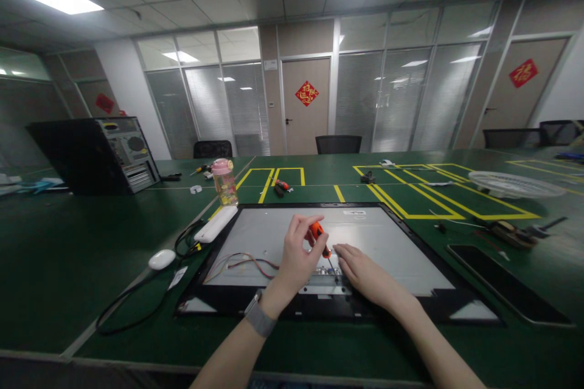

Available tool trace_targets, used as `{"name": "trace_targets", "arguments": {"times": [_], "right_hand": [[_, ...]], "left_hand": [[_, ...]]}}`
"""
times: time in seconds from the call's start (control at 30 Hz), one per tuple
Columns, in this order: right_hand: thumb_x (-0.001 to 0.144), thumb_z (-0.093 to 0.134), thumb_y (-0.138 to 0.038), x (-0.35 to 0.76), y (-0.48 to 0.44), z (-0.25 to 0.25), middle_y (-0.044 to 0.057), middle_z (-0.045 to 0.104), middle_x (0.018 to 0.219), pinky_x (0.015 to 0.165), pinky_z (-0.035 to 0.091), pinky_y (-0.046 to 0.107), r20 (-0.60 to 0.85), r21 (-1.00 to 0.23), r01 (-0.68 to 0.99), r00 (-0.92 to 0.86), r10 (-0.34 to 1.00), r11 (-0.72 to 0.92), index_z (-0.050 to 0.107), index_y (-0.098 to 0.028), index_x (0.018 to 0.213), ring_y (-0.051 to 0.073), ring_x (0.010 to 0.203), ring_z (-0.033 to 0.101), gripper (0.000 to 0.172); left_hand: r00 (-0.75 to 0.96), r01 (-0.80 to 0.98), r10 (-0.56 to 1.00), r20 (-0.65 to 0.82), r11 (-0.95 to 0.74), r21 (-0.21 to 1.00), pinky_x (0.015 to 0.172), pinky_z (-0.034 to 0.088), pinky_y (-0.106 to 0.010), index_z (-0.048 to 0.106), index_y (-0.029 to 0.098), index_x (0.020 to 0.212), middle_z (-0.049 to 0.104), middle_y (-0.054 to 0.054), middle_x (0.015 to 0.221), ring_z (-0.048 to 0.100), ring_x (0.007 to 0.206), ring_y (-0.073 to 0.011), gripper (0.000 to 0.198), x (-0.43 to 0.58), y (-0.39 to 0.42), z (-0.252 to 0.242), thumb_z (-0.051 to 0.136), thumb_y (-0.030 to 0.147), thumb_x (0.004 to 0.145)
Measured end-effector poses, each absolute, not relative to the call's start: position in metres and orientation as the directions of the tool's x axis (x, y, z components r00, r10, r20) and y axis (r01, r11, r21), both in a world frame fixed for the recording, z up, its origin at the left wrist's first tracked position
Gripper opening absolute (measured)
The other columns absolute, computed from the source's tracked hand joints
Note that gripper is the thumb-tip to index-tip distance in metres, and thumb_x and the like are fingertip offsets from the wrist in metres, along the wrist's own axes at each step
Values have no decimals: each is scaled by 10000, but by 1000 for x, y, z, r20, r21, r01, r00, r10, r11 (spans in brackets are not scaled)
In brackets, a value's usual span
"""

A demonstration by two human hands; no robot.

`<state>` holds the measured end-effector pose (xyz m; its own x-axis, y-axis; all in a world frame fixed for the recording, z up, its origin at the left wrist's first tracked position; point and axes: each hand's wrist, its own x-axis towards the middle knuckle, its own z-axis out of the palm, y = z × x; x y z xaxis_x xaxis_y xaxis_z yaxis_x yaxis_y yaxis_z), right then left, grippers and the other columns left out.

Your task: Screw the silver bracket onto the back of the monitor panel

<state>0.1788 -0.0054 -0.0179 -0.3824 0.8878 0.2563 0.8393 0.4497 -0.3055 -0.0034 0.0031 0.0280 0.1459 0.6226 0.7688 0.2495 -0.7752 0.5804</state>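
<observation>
One screwdriver point(319, 234), orange and black, set over the near middle of a flat panel point(396, 249); shaft slanting down to a metal strip point(319, 289), an angle that seems chosen to bear on the strip's fittings. One left hand point(298, 249), fingers curled in and closed with the thumb about the handle, one finger reaching past its top, perhaps for control. One right hand point(365, 270), fingers nearly straight and laid beside the shaft, holding nothing that shows, apparently steadying the work. Panel flat on the green table point(55, 267), likely for firm support. Several thin wires point(255, 260), lying left of the strip. One phone point(508, 282), right of the panel, apart from the hands.
</observation>
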Motion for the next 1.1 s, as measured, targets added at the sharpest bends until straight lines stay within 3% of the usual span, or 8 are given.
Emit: {"name": "trace_targets", "arguments": {"times": [0.2, 0.4, 0.6, 0.8, 0.97, 1.1], "right_hand": [[955, 305, -235, 177, -7, -15, 207, 547, 1333, 1077, 353, 436, 230, -304, 852, -369, 901, 426, 509, -22, 1313, 288, 1251, 494, 463], [954, 327, -255, 178, -7, -15, 195, 548, 1337, 1084, 345, 424, 238, -341, 839, -359, 902, 424, 520, -47, 1310, 282, 1257, 490, 455], [957, 303, -255, 178, -6, -17, 194, 544, 1342, 1073, 358, 442, 238, -321, 846, -363, 901, 426, 508, -47, 1318, 288, 1254, 490, 464], [952, 306, -238, 178, -6, -16, 196, 553, 1332, 1071, 361, 441, 242, -311, 846, -370, 897, 433, 516, -45, 1308, 285, 1249, 496, 456], [949, 309, -229, 178, -7, -15, 197, 563, 1318, 1072, 363, 430, 250, -305, 844, -376, 892, 441, 529, -45, 1292, 279, 1243, 503, 447], [955, 303, -239, 178, -7, -15, 190, 554, 1330, 1078, 356, 419, 239, -300, 849, -374, 896, 434, 514, -45, 1308, 273, 1250, 495, 455]], "left_hand": [[186, 211, 596, 781, -800, 561, 741, 510, -256, 562, 230, 1201, 546, -36, 1015, 559, 894, -146, 400, -3, 3, 27, 464, 78, 844], [163, 229, 610, 776, -788, 571, 677, 507, -236, 596, 228, 1140, 509, -9, 898, 535, 764, -122, 297, -3, 4, 27, 552, 154, 855], [195, 196, 618, 762, -786, 587, 711, 519, -240, 551, 237, 1212, 498, -39, 1025, 549, 883, -142, 458, -4, 3, 27, 451, 38, 812], [138, 240, 637, 758, -764, 599, 651, 522, -220, 586, 228, 1140, 485, -9, 941, 550, 750, -106, 345, -2, 4, 27, 577, 122, 811], [158, 220, 614, 773, -785, 579, 659, 525, -213, 558, 235, 1210, 513, -34, 1013, 563, 848, -126, 441, -4, 4, 29, 475, 55, 816], [141, 242, 616, 775, -780, 577, 646, 514, -221, 577, 226, 1174, 515, -16, 934, 547, 768, -116, 379, -4, 5, 28, 531, 95, 821]]}}
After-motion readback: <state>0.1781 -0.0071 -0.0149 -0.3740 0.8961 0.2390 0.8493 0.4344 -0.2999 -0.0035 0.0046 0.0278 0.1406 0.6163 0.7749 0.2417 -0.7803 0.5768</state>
